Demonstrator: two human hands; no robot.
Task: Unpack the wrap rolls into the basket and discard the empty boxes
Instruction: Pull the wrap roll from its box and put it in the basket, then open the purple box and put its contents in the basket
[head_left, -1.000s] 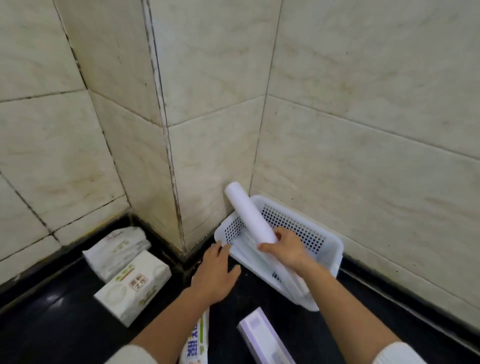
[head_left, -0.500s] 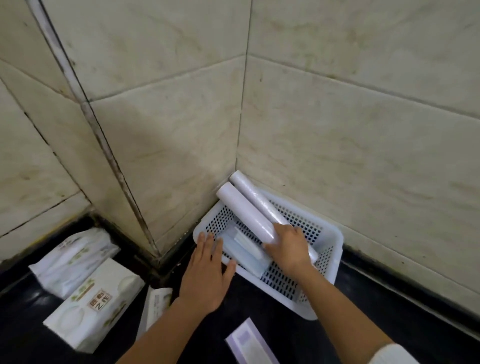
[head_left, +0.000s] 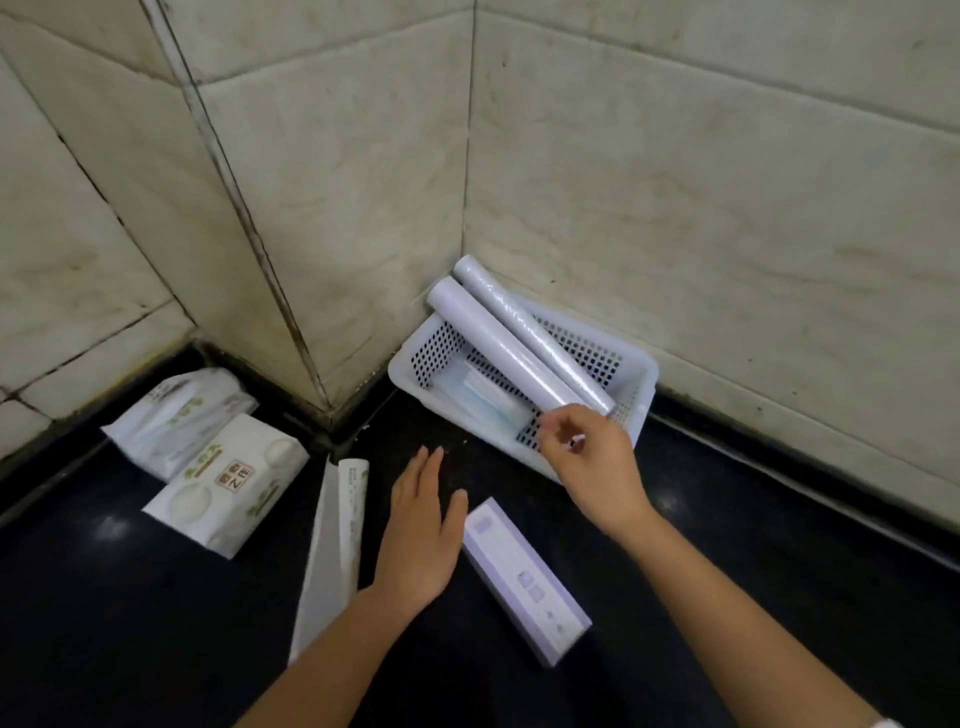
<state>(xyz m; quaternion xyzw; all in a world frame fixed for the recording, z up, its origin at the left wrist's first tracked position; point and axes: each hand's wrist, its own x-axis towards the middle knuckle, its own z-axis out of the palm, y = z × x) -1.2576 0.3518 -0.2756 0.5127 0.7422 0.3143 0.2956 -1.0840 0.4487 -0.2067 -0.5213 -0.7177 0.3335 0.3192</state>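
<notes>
A white perforated basket (head_left: 636, 387) sits in the wall corner on the black counter. Two pale wrap rolls lie slanted in it, their far ends sticking out over the rim: a matte roll (head_left: 493, 345) and beside it a glossy roll (head_left: 535, 332). My right hand (head_left: 592, 462) hovers just off the near end of the matte roll, fingers loosely curled, holding nothing. My left hand (head_left: 421, 530) is open, flat over the counter between a white-green box (head_left: 332, 551) on its left and a purple box (head_left: 524, 577) on its right.
Two white tissue packs (head_left: 228, 483) lie at the left by the wall. A flat clear packet (head_left: 483, 400) rests in the basket bottom. Tiled walls close off the corner behind the basket.
My right hand has let go of the matte roll and drawn back toward me. My left hand slid back from the basket. The view has tilted down, showing both boxes.
</notes>
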